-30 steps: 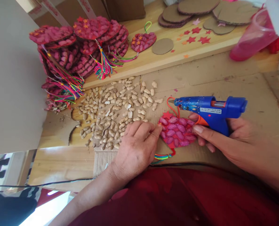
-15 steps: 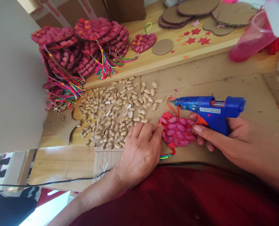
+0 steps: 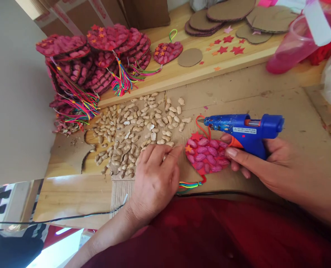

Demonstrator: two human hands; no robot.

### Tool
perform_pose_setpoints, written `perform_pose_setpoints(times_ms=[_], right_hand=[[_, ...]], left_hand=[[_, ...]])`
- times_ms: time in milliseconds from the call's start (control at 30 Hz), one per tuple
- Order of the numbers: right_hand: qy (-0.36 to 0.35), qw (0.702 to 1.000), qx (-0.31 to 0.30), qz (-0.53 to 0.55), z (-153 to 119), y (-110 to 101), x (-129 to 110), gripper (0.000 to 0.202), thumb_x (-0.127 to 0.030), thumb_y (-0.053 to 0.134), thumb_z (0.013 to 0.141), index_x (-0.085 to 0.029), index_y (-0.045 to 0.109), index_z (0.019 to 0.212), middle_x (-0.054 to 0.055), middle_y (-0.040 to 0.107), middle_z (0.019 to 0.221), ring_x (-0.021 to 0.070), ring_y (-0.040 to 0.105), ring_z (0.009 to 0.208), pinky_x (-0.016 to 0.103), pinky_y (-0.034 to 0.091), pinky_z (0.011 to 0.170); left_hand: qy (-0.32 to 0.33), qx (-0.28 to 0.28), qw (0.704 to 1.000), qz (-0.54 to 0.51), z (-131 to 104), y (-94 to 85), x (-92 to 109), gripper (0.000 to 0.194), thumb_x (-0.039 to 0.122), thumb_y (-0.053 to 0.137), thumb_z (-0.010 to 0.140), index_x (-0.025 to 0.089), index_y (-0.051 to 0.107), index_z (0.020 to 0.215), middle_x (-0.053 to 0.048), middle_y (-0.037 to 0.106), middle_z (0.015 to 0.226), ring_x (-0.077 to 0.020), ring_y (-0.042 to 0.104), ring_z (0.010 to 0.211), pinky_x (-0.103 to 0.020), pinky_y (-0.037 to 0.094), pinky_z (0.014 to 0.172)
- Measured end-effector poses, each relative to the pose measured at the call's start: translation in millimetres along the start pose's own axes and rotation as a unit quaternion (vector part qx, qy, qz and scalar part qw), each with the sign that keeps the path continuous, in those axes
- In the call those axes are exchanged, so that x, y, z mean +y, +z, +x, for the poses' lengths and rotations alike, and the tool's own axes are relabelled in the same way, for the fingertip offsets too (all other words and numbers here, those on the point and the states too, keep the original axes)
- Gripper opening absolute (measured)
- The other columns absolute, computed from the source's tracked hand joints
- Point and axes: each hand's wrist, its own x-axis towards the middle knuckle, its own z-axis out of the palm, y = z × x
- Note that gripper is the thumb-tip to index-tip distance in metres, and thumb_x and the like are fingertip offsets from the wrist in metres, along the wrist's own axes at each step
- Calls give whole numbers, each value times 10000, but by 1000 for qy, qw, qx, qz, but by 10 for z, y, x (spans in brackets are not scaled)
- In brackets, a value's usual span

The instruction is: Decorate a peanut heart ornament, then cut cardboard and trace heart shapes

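Observation:
My right hand (image 3: 256,160) is wrapped round the handle of a blue hot glue gun (image 3: 232,122), its nozzle pointing left. Thumb and finger of that hand also pinch the right edge of a red ornament (image 3: 204,170) covered with rows of pink-dyed peanuts. A red star (image 3: 196,136) and an orange star (image 3: 188,149) lie at its left side; an orange-red loop and a multicoloured tassel (image 3: 190,185) hang from it. Just left of the ornament, my left hand (image 3: 157,173) is loosely curled with its fingers apart, beside loose peanuts (image 3: 139,126). Its fingertips are partly hidden.
Finished peanut ornaments (image 3: 109,39) with tassels are stacked at back left. Cardboard discs (image 3: 204,20), red stars (image 3: 237,50) and a pink-stained plastic cup (image 3: 289,48) stand on the raised wooden board (image 3: 187,76). A black cable (image 3: 84,214) runs along the front.
My left hand has moved left, off the ornament's edge, and the orange star and more of the tassel now show. My right hand keeps hold of the glue gun; the view has shifted slightly.

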Motion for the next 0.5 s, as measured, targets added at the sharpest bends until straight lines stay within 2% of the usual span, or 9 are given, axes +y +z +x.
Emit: perform_pose_setpoints(times_ms=[200,300,500], right_hand=[[-2,1000,-8,-5,7,-2,-5,432,-611,733,833,-241,660,1043,-28,679,681,126,573,509,241,472,458],[-2,1000,-9,-5,3,-1,10,396,-597,729,847,-245,654,1012,-34,676,675,122,567,507,239,464,460],[-10,1000,-10,19,6,24,-9,396,-566,745,844,-254,672,1077,-33,674,675,124,565,520,233,455,461]], left_hand=[[44,-12,999,-7,5,36,25,370,103,598,931,206,656,1282,-68,657,1034,-229,572,980,-394,445,825],[46,-21,999,-1,21,63,24,367,99,584,936,203,650,1281,-74,665,1050,-235,574,995,-394,427,814],[49,-26,998,-9,36,83,12,347,83,581,932,182,666,1253,-61,663,1023,-230,564,960,-388,445,809]])
